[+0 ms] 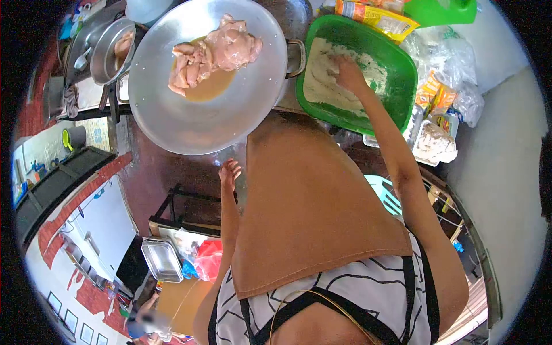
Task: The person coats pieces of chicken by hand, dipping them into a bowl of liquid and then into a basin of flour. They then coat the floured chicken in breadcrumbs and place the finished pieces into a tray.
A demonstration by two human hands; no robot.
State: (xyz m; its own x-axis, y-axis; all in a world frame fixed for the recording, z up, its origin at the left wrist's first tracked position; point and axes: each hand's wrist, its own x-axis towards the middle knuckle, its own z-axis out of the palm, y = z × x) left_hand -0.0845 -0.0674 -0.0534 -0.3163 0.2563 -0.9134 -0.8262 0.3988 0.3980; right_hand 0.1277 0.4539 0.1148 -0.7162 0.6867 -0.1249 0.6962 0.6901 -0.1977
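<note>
My right hand point(347, 75) reaches into a green plastic basin point(397, 99), touching the pale flour-like powder point(319, 86) spread across its bottom. Its fingertips blend into the powder, so I cannot see whether they are closed on any. My left hand point(230, 171) hangs below the rim of a wide metal wok point(195, 129), apart from it, with fingers loosely bent and nothing in them. Raw chicken pieces point(233, 45) lie in the wok in a brownish liquid point(210, 87).
Left of the wok stands a smaller metal pot point(103, 63) with more meat. Yellow-orange packets point(382, 22) and plastic bags point(454, 60) crowd around the basin. A white tray point(424, 155) holds a pale, floury heap. Behind are a metal tray point(162, 260) and another person point(150, 322).
</note>
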